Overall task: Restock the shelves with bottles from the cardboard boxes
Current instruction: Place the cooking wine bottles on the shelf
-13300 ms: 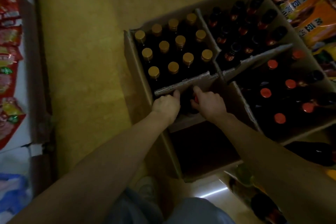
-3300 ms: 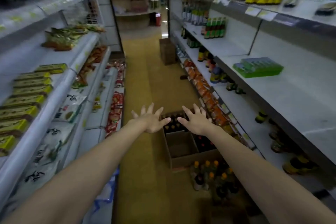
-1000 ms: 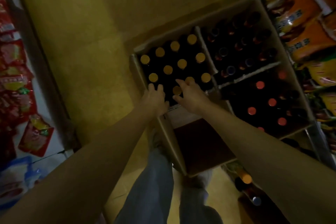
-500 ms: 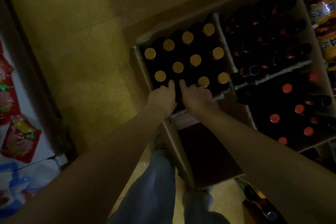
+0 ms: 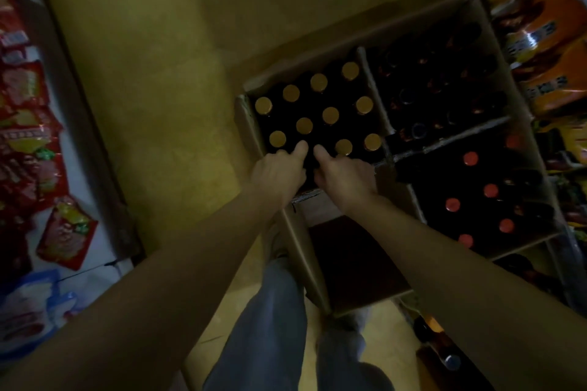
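Since half a second ago my two hands have held their place at the near edge of the gold-capped compartment, and the view has shifted only slightly; a second ago they were spread a little farther apart over the same row. My left hand (image 5: pixel 277 176) reaches into the cardboard box (image 5: pixel 305 251) with its fingers curled down among the dark bottles, the thumb pointing forward beside a gold cap. My right hand (image 5: pixel 344 179) sits just beside it, almost touching, fingers likewise curled down into the near row. Both appear to be closing round bottle necks, but the fingertips are hidden in the dark and I cannot tell what either one actually grips.

The gold-capped bottles (image 5: pixel 330 115) stand upright in the box's far-left compartment, directly ahead of my knuckles. To the right of that compartment, behind a cardboard divider (image 5: pixel 376 95), stand bottles with dark caps (image 5: pixel 438 86), too dim to describe further. Nearer than those, on the box's right side, stand red-capped bottles (image 5: pixel 490 190). The compartment nearest me (image 5: pixel 355 260) shows only its dark floor.

The box rests on the yellow floor (image 5: pixel 143 105). Right of the box, orange packets (image 5: pixel 546 41) fill a low shelf. Well to the left of the box, red packets (image 5: pixel 28 124) hang on the opposite shelving. My trouser legs (image 5: pixel 270 327) stand just near of the box.
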### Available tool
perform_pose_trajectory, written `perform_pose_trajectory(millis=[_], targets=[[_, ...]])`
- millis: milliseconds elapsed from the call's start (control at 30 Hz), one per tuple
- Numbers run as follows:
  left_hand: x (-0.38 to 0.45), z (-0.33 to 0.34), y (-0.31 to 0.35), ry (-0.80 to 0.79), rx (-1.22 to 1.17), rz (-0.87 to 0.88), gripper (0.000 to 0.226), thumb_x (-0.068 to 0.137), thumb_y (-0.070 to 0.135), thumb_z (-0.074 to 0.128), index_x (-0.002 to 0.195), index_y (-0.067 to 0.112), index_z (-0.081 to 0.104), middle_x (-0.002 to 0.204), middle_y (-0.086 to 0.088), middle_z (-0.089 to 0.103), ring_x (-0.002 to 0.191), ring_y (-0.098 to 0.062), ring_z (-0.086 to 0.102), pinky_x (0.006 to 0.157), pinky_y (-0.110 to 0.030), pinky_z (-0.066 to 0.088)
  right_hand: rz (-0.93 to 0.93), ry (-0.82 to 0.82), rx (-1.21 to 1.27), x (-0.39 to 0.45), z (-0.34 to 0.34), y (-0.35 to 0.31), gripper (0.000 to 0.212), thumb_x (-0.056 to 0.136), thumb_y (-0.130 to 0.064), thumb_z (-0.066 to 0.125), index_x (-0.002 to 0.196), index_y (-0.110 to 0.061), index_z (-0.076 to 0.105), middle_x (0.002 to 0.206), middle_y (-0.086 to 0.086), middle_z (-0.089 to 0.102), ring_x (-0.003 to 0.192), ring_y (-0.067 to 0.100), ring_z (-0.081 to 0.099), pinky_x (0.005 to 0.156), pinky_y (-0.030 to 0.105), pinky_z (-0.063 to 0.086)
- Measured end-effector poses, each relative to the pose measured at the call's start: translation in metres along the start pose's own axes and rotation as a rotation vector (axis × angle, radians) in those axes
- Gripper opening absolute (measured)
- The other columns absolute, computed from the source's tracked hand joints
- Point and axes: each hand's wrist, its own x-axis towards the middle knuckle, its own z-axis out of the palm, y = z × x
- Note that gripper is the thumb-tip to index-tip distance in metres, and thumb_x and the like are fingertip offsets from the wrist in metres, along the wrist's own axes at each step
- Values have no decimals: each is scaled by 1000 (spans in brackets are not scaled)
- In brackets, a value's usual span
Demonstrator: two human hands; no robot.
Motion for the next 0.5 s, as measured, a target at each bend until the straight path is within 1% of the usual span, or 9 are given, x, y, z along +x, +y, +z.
perform_pose_trajectory(millis=[100,167,300,367,433,500], targets=[[-20,-29,14,36,11,2,31,100,23,40,128,11,34,99,-17,59,83,-34,55,59,-36,33,-26,64,-35,-23,-26,-3,34,100,-28,40,131,-14,36,102,15,63,85,34,59,58,34,28],[-36,-50,23,63,22,-15,33,99,24,40,130,13,33,99,-17,59,83,-33,55,60,-35,33,-44,115,-48,-43,-46,-6,33,100,-30,39,130,-15,36,102,14,63,87,34,60,58,34,29],[-81,-98,46,127,-13,-30,30,99,24,41,126,13,36,83,-10,53,71,-27,49,57,-34,37,-94,228,-34,-95,-102,-13,27,100,-33,39,122,-17,39,94,12,64,86,35,61,60,34,32],[-106,-125,58,175,-33,-36,28,99,24,41,125,13,36,83,-10,52,73,-28,49,59,-35,38,-109,292,-17,-123,-133,-17,26,99,-33,41,120,-17,40,92,13,64,84,36,60,59,34,33],[-131,-154,72,231,-45,-33,26,100,24,41,122,12,37,87,-11,54,74,-28,48,59,-33,36,-131,361,-32,-149,-165,-20,26,98,-33,42,118,-17,41,89,13,64,82,36,61,59,34,38],[-157,-185,86,283,-22,-36,25,99,26,40,121,14,38,88,-13,54,74,-28,47,60,-33,35,-137,412,-44,-175,-197,-25,18,97,-34,43,106,-19,40,84,11,63,77,34,60,59,35,41]])
